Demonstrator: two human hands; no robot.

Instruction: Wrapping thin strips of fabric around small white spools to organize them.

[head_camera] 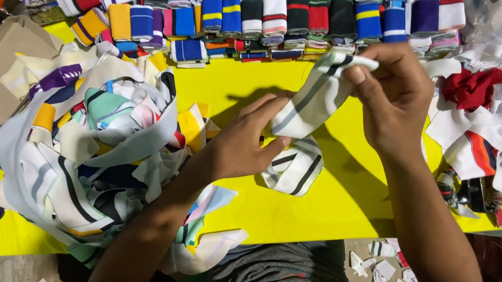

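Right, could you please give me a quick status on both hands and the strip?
Left hand pinning white striped fabric strip on yellow table. Right hand pinching its upper end, raised. Loose fabric pile at left, clear of it.

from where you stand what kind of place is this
Likely a garment workshop's sorting table. Folded striped knit bands in many colours line the far edge of the yellow table top, a loose heap of cut fabric strips lies beside it, and both hands fold a white strip with dark stripes.
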